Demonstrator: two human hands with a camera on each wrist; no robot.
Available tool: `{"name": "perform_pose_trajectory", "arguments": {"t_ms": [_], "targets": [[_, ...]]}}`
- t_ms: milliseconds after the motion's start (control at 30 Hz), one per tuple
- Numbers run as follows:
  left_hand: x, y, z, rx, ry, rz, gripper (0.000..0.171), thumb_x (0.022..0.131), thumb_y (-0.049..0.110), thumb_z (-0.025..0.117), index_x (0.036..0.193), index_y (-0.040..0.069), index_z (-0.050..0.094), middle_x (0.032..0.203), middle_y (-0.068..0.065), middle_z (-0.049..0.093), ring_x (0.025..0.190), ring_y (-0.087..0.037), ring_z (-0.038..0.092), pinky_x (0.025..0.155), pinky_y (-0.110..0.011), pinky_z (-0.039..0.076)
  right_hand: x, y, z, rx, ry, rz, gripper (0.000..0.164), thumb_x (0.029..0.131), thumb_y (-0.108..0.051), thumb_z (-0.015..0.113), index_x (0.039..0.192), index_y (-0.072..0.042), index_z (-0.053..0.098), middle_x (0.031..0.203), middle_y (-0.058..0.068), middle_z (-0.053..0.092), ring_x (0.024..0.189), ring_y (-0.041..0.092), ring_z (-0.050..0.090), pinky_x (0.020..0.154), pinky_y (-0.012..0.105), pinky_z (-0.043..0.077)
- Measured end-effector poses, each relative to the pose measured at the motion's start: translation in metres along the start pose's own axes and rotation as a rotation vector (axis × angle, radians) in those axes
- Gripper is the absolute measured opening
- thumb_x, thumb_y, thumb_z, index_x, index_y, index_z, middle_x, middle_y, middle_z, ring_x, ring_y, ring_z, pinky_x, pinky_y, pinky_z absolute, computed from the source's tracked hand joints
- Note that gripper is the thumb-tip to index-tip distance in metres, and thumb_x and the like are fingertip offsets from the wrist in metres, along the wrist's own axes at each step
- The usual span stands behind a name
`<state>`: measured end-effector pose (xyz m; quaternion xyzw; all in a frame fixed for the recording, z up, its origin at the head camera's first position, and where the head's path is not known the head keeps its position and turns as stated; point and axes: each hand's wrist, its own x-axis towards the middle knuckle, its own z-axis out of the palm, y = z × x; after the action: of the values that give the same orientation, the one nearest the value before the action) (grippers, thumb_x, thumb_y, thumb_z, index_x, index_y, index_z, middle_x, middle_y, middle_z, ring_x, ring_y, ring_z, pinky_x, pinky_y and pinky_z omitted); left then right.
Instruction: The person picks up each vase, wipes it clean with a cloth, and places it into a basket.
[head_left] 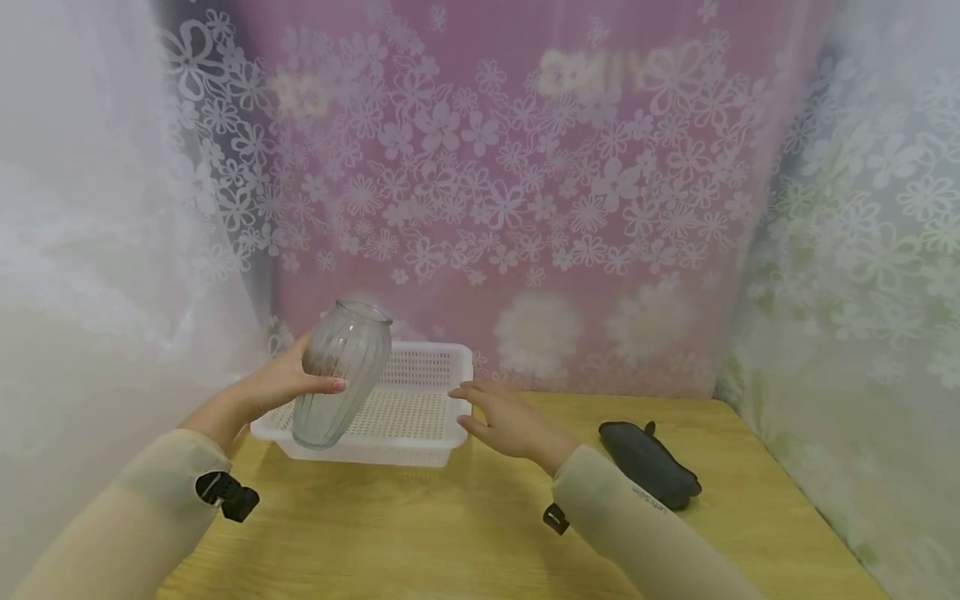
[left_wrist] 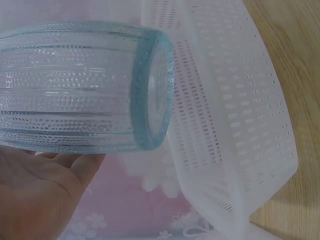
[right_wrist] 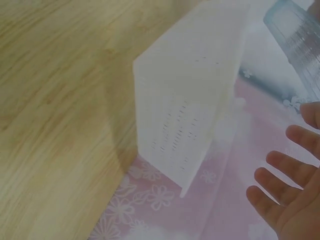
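Observation:
A clear ribbed glass vase (head_left: pixel 347 375) tilts over the left part of a white perforated plastic basket (head_left: pixel 420 454), its mouth up and to the right. My left hand (head_left: pixel 288 385) grips the vase from its left side, thumb across the front. The left wrist view shows the thick base of the vase (left_wrist: pixel 150 90) and part of the left hand (left_wrist: pixel 42 192) beneath it. Beside the basket's right rim is my right hand (head_left: pixel 513 421), fingers spread and holding nothing. In the right wrist view, the right hand's fingers (right_wrist: pixel 292 170) are extended.
A dark grey pouch-like object (head_left: pixel 651 465) lies on the right of the wooden table (head_left: pixel 420 533). Floral translucent curtains (head_left: pixel 510 192) enclose the table at the back and both sides. The basket stands near the back curtain.

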<state>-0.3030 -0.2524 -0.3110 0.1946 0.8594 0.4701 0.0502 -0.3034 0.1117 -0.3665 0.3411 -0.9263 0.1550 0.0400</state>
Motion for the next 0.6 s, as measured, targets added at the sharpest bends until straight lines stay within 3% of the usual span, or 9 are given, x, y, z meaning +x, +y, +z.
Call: {"name": "perform_pose_trajectory", "arguments": {"t_ms": [300,500,600], "targets": [[0.007,-0.001,0.001,0.05,0.084,-0.03,0.116,0.083,0.036,0.083,0.161,0.008,0.001,0.155,-0.03,0.027,0.138,-0.052,0.032,0.104,-0.069,0.034,0.009,0.0,0.024,-0.018,0.048,0.001,0.05,0.105,-0.038,0.052,0.151,-0.021,0.045,0.159,0.008,0.034,0.144,0.031,0.034,0.115,0.052,0.031],[0.013,-0.006,0.008,0.124,0.149,-0.076,0.126,0.079,0.048,0.084,0.161,0.01,-0.004,0.159,-0.03,0.018,0.142,-0.053,0.024,0.105,-0.071,0.032,0.011,0.0,0.039,-0.028,0.082,-0.03,0.05,0.106,-0.039,0.051,0.152,-0.021,0.044,0.16,0.011,0.034,0.144,0.033,0.035,0.114,0.054,0.032],[0.016,-0.007,0.011,0.133,0.171,-0.067,0.127,0.078,0.048,0.084,0.16,0.009,-0.005,0.159,-0.032,0.017,0.141,-0.054,0.025,0.103,-0.071,0.033,0.013,-0.001,0.046,-0.049,0.107,-0.048,0.051,0.106,-0.04,0.049,0.152,-0.02,0.043,0.159,0.012,0.034,0.143,0.032,0.035,0.114,0.054,0.032]]}}
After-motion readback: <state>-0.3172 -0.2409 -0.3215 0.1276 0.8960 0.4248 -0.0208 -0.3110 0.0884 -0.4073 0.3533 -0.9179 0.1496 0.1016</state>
